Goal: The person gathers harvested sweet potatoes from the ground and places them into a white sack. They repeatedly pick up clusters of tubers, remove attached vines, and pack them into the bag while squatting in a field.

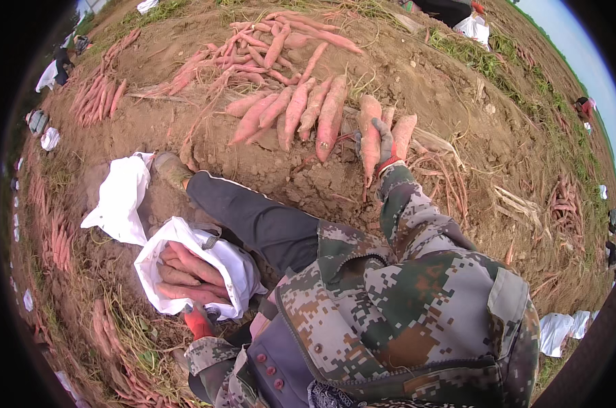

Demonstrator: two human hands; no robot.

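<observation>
My right hand (383, 138), in a grey glove with a red cuff, grips a long pink sweet potato (370, 122), fingers on one side and thumb on the other. A row of large sweet potatoes (295, 109) lies beside it on the soil. At lower left, my left hand (198, 317), in a red and grey glove, is at the rim of an open white bag (150, 260) and appears to hold it; the fingers are partly hidden. Several sweet potatoes (190, 275) lie inside that bag.
A second white bag (122, 199) lies on the soil near my shoe (171, 168). Beyond the row is a pile of thinner sweet potatoes (262, 51). Dry stalks (517, 206) and thin roots (448, 181) lie at right. Another person (445, 10) is at the top.
</observation>
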